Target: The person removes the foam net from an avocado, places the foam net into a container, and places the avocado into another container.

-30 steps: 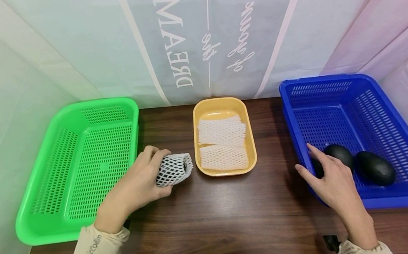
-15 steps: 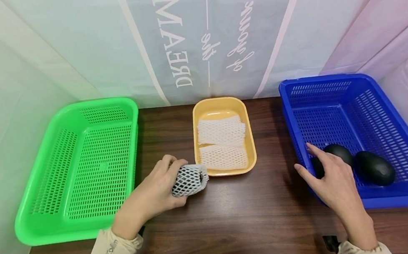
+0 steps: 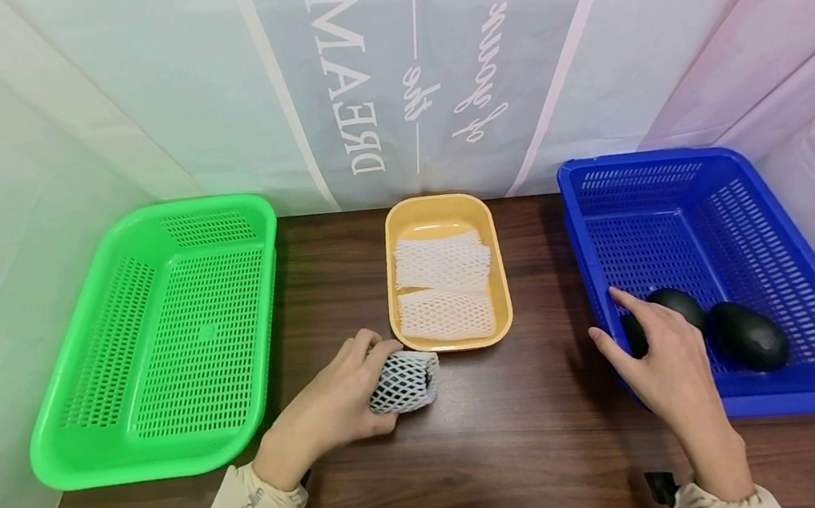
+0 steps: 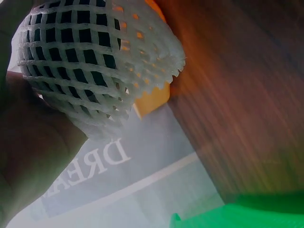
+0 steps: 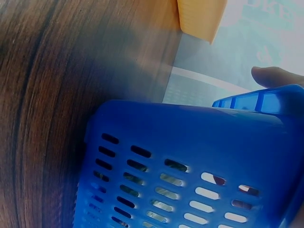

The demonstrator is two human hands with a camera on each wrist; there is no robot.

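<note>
In the head view my left hand (image 3: 343, 391) grips a white foam fruit net (image 3: 405, 380) with a dark, rounded fruit inside, just in front of the yellow tray (image 3: 456, 347). In the left wrist view, black skin shows through the mesh of the net (image 4: 71, 52), whose loose end extends past the fruit. My right hand (image 3: 669, 362) hovers over the near left rim of the blue basket (image 3: 794, 398), fingers spread and relaxed. Dark, smooth, egg-shaped fruits (image 3: 749, 335) lie in that basket, one partly hidden behind the hand. Whether the fingers touch it, I cannot tell.
Two flat white foam nets (image 3: 448, 314) lie in the yellow tray. A green basket (image 3: 209, 335) with a perforated bottom stands on the left. Brown wooden tabletop (image 3: 477, 464) stretches between the baskets, and a printed cloth (image 3: 388, 80) hangs behind.
My left hand has carried the netted fruit rightward and toward me, from beside the green basket to below the yellow tray. My right hand has stayed almost still at the blue basket.
</note>
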